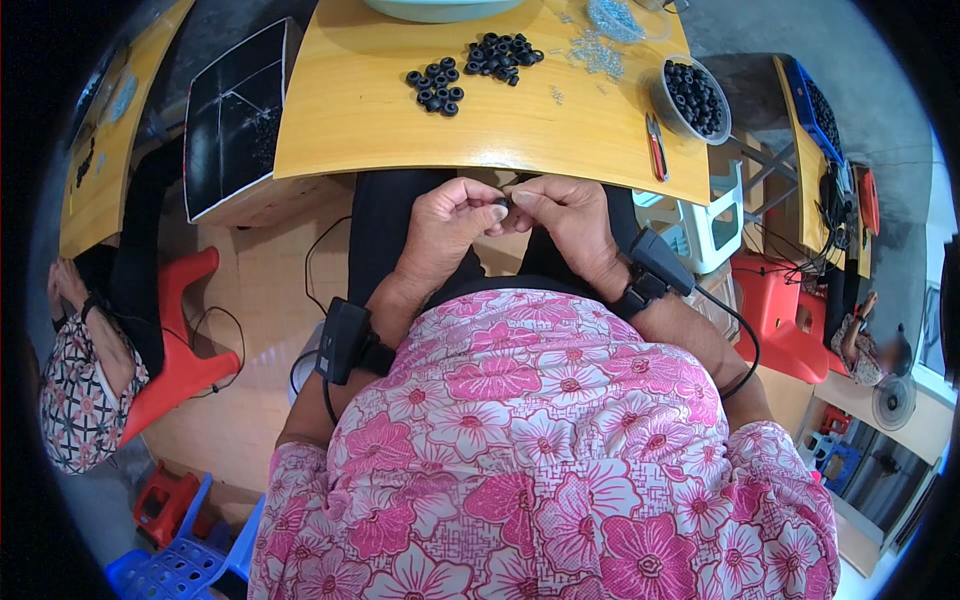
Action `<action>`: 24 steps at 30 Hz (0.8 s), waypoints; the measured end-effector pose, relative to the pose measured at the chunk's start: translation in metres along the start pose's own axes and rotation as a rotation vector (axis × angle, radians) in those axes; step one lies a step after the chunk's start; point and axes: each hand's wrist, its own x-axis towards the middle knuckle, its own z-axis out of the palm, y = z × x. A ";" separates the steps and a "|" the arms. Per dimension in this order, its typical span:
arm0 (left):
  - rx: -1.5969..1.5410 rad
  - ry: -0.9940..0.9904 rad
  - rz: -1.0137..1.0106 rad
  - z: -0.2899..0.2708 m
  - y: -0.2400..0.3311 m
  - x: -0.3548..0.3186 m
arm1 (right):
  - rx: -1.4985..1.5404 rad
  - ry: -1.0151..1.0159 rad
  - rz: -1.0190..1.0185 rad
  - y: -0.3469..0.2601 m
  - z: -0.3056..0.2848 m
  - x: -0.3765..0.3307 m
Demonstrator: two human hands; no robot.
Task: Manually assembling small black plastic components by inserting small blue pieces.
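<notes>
Pinched a black piece (502, 202) between left hand (447, 222) and right hand (566, 215) fingertips, just off the table (345, 120). Had black rings (433, 88) atop it.

L fingers (487, 214) nr R fingers (533, 204), pinched

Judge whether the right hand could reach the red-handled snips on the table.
Probably yes: the snips lie uncovered near the edge of the table, though the right hand holds a black piece.
</notes>
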 end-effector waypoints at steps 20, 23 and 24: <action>-0.024 -0.039 -0.007 -0.002 0.002 0.000 | 0.478 -0.112 0.294 0.009 -0.008 0.008; -0.039 -0.038 -0.015 0.000 0.003 0.000 | 0.480 -0.095 0.294 0.009 -0.008 0.008; -0.034 -0.038 -0.017 0.000 0.004 0.000 | 0.479 -0.095 0.294 0.009 -0.008 0.008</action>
